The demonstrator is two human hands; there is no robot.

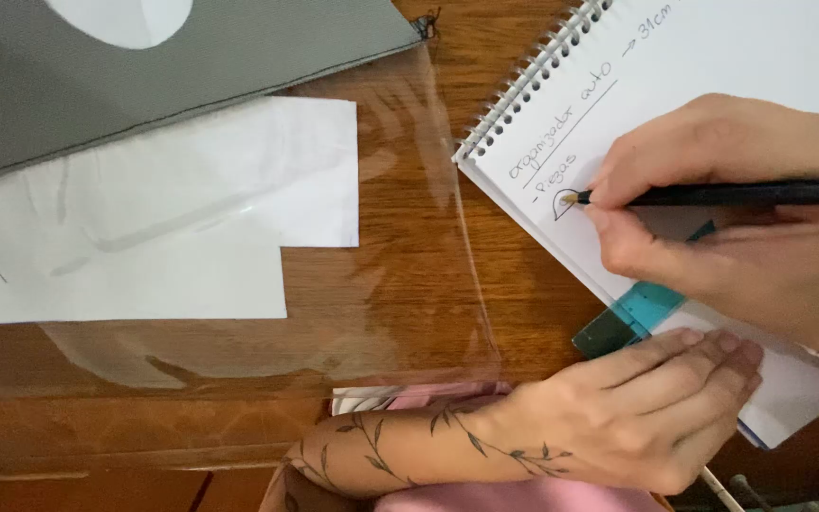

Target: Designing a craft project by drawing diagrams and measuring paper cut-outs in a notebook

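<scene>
The fingers of the right hand [713, 190] pinch a black pen [741, 194], its tip touching a small half-round drawing on the spiral notebook [713, 57]. The left hand [646, 408] lies flat, fingers together, on the notebook's lower corner. A teal ruler [632, 318] is mostly hidden under the page. Left, a clear plastic sheet [409, 284], hard to see, covers white paper [191, 218] and grey fabric [144, 76], both cut off by the frame

A home craft desk – wooden tabletop [409, 237], spiral notebook [675, 66], cut paper pattern [191, 209], grey fabric [144, 66]
</scene>
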